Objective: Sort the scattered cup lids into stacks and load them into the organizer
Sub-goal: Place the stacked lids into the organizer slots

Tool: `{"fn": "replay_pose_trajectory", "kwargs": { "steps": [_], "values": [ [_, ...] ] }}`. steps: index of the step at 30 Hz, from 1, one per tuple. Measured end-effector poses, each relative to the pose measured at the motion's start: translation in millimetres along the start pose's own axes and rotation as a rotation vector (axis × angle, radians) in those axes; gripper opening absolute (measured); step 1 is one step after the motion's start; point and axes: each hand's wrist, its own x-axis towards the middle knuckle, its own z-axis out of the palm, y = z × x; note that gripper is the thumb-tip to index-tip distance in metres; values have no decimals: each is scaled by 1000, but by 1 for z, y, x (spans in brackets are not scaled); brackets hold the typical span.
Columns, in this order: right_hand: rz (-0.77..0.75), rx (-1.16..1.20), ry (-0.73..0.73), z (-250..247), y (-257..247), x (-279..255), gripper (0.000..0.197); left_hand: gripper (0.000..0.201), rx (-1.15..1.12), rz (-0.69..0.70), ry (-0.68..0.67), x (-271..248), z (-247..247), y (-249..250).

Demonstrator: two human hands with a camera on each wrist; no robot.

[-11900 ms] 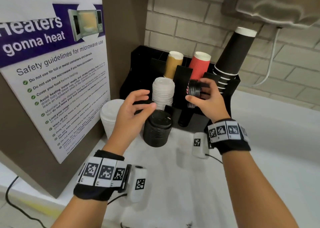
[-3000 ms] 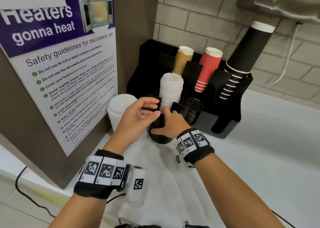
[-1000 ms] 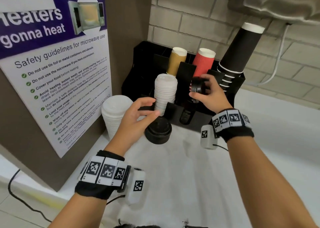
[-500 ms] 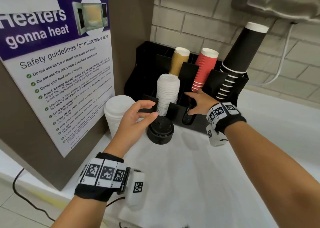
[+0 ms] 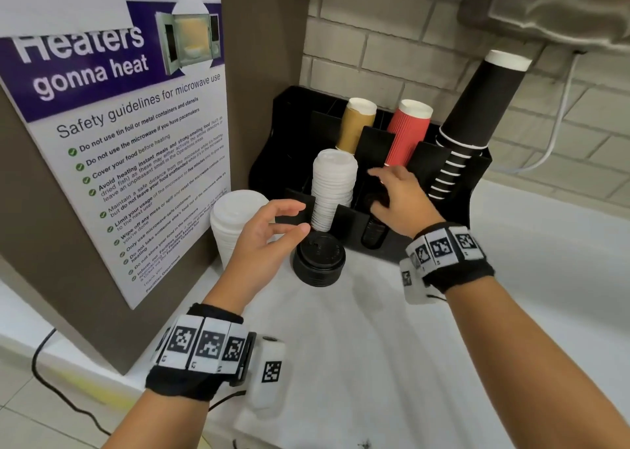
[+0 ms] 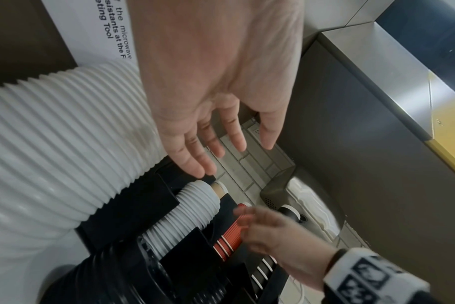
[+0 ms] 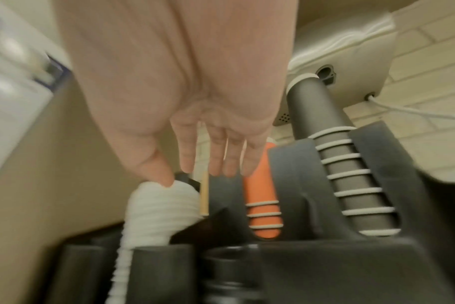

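Counter (image 5: 358, 363): white surface, nearest; both forearms reach across it toward the back corner.
Left hand (image 5: 269, 234): empty, fingers loosely spread, thumb and forefinger apart; hovers just above and left of the black lid stack, no contact visible.
Black lid stack (image 5: 318, 259): short pile of black lids standing on the counter, just in front of the organizer.
Big white lid stack (image 5: 235, 223): tall pile on the counter, left of the black pile, beside the poster.
Right hand (image 5: 397, 198): empty, fingers straight and slightly apart, palm down; held over the organizer's front middle slot.
Small black lids (image 5: 375, 234): seated low in that front middle slot, under the right hand; count unclear.
Organizer (image 5: 477, 172): black, divided rack against the brick wall.
White lid stack (image 5: 332, 186): in the front left slot, rising above the divider.
Back row: brown cups (image 5: 356, 125), red cups (image 5: 407, 131), black cups (image 5: 477, 114), each stack upside down and leaning.
Poster (image 5: 112, 125): microwave safety notice on the panel at left.
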Motion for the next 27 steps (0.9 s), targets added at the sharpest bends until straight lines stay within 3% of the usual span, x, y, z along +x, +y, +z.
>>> {"fn": "replay_pose_trajectory", "kwargs": {
  "steps": [1, 3, 6, 9, 12, 22, 24, 27],
  "values": [
    [-42, 79, 68, 1, -12, -5, 52, 25, -2, 3, 1, 0, 0, 0],
    [-76, 141, -73, 10, -35, -13, 45, 25, -8, 13, 2, 1, 1, 1],
    [-4, 39, -478, 35, -55, -18, 67, 26, -8, 26, -10, 2, 2, 3],
    [76, -3, -580, 56, -61, -20, 90, 26, -4, 29, -15, 1, 2, 2],
    [111, 16, -557, 69, -63, -22, 96, 25, 0, 27, -14, -1, 2, 1],
    [191, 44, -507, 71, -60, -17, 85, 25, -13, 33, -25, -2, 1, 1],
    [213, 160, -461, 63, -55, -18, 79, 26, -22, 40, -32, -1, 2, 0],
    [241, 536, -288, 46, -49, -29, 69, 31, -14, 66, -36, -1, 7, -2]
  ]
}}
